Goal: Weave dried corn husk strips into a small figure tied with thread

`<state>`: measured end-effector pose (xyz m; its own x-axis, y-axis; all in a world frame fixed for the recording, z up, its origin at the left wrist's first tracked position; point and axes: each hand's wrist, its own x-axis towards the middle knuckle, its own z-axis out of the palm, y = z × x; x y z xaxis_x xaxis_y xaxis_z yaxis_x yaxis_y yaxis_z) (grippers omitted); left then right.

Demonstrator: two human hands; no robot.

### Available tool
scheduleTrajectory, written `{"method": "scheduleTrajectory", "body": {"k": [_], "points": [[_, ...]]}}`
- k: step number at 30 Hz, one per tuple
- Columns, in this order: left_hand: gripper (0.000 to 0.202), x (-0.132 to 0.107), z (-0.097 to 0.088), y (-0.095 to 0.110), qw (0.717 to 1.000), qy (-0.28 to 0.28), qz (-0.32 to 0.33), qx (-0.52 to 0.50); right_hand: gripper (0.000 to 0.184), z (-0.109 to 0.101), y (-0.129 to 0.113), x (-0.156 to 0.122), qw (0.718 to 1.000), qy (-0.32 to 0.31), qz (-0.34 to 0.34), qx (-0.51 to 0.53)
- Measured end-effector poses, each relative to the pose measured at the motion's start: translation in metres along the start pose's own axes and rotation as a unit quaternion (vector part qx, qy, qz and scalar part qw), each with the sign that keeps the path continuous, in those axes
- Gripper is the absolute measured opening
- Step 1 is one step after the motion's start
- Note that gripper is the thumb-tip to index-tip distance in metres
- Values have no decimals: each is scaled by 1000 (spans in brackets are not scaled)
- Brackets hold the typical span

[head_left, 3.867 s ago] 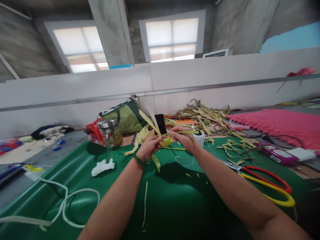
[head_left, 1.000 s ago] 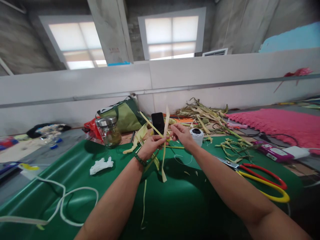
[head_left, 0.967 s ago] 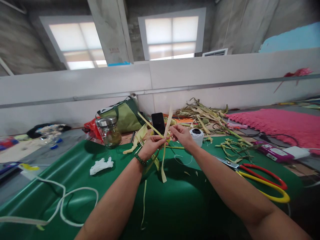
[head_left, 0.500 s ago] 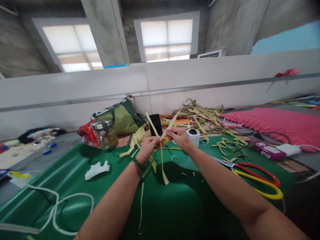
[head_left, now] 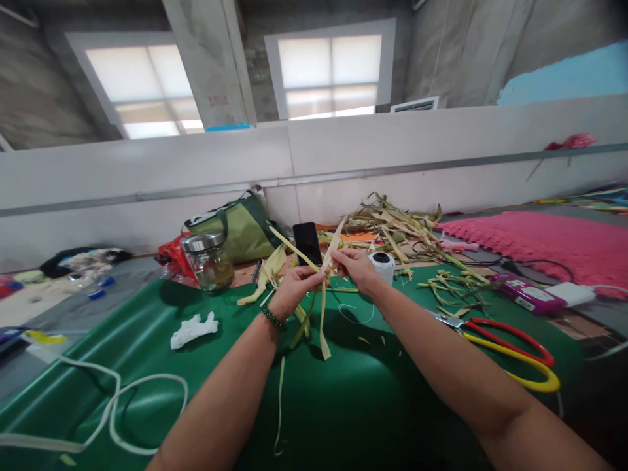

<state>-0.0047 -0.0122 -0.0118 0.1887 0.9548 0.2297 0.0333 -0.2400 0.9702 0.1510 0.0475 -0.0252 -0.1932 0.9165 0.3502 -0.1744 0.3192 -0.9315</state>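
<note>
Pale strips of corn husk (head_left: 335, 241) cross between my two hands, above the green mat. My left hand (head_left: 296, 288), with a green bead bracelet at the wrist, pinches the strips where they meet. Close on its right, my right hand (head_left: 357, 267) grips the husk between thumb and fingertips. One strip points up, one slants to the upper left, and one hangs down toward the mat. More husk pieces (head_left: 269, 275) lie behind my left hand. A black phone (head_left: 307, 243) stands upright just beyond the hands.
Large scissors (head_left: 510, 347) with red and yellow handles lie on the green mat (head_left: 373, 412) at right. A white thread spool (head_left: 383, 265), a glass jar (head_left: 210, 265), crumpled tissue (head_left: 194, 330) and a white cord (head_left: 115, 405) surround the hands. Dried stalks (head_left: 392, 219) pile up behind.
The slanting strip has tipped further left, and the upright strip stands steeper. Both hands stay close together on the husk. The whole view has shifted slightly.
</note>
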Motion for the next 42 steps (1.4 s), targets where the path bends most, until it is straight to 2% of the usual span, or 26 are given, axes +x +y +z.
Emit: {"method": "scheduleTrajectory", "body": {"k": [2, 5, 7, 9, 11, 12, 14, 19, 24, 27, 30, 32, 35, 39, 42], "points": [[38, 0, 0, 0, 1000, 0, 11, 11, 43, -1, 0, 0, 1000, 18, -4, -20], [38, 3, -2, -3, 997, 71, 20, -19, 44, 2, -2, -4, 998, 16, -22, -65], [41, 5, -4, -5, 991, 126, 25, -47, 39, 6, -1, -7, 995, -35, -26, -91], [44, 6, -6, -7, 987, 142, 19, -72, 34, 10, -1, -10, 988, -111, -20, -101], [48, 7, -8, -8, 986, 135, 8, -94, 31, 10, -2, -11, 980, -157, -31, -119], [49, 7, -8, -8, 986, 128, 2, -104, 30, 8, -3, -11, 976, -160, -45, -138], [47, 7, -10, -8, 989, 100, -17, -110, 26, 2, -6, -9, 968, -135, -88, -195], [30, 5, -15, -7, 989, -33, -109, -99, 15, -12, -10, -4, 923, -46, -180, -337], [24, 4, -18, -5, 967, -104, -182, -148, 15, -8, -4, -4, 906, -39, -226, -356], [32, 3, -17, -7, 961, -110, -211, -139, 15, -4, -1, -5, 904, -51, -239, -350], [27, 3, -15, -6, 965, -119, -190, -139, 14, -1, 1, -5, 908, -51, -224, -351], [38, 2, -13, -3, 961, -128, -190, -157, 13, -1, 3, -4, 913, -51, -205, -350], [53, 2, -12, 0, 959, -112, -197, -167, 13, -2, 6, -3, 917, -57, -182, -350], [38, 1, -11, -4, 973, -95, -164, -128, 12, -2, 7, -3, 915, -43, -176, -359], [35, 3, -11, -10, 977, -75, -160, -119, 10, -2, 1, -5, 905, 17, -221, -363]]}}
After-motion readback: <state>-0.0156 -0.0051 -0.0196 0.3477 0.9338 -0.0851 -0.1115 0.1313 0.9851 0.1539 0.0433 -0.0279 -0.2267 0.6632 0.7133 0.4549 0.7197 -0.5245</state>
